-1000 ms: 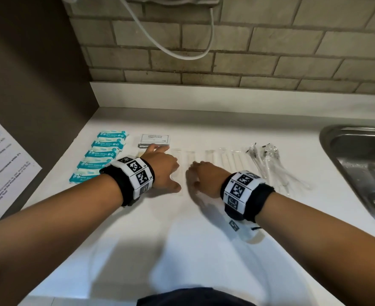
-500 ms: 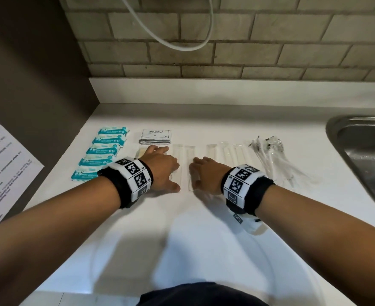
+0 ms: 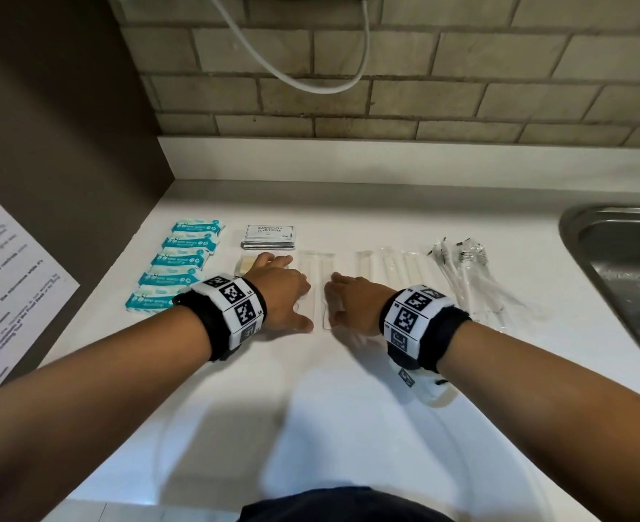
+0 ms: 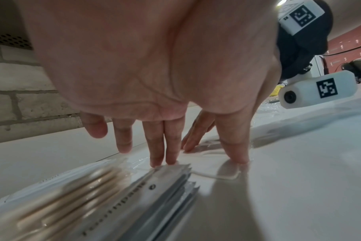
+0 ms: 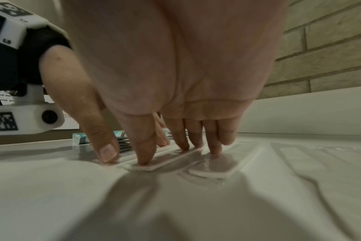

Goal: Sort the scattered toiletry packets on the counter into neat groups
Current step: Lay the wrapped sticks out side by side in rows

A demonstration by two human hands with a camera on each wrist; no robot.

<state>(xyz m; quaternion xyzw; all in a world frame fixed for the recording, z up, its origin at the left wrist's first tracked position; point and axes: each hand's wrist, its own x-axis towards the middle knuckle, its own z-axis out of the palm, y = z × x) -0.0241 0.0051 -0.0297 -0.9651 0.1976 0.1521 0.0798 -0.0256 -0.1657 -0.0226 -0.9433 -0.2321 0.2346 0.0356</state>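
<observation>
Two long clear packets (image 3: 316, 280) lie side by side mid-counter. My left hand (image 3: 284, 292) presses on the left one with straight fingers (image 4: 165, 146) and its thumb, just in front of the grey shampoo sachet stack (image 3: 269, 235). My right hand (image 3: 350, 299) presses straight fingertips (image 5: 183, 140) and its thumb on the right clear packet (image 5: 169, 161). Neither hand grips anything. A wooden-stick packet (image 3: 245, 263) lies partly under my left hand. Teal packets (image 3: 183, 265) form a column at the left. More clear packets (image 3: 386, 263) and clear-wrapped items with dark tips (image 3: 461, 269) lie to the right.
A steel sink (image 3: 619, 265) opens at the right counter edge. The brick wall (image 3: 386, 88) with a hanging white cable (image 3: 303, 84) backs the counter. A dark panel with a printed sheet (image 3: 13, 288) borders the left. Bare white counter (image 3: 311, 408) lies in front of my hands.
Both hands stay pressed on the two clear packets with hardly any shift. The head view has tilted slightly, so the sink sits further to the right.
</observation>
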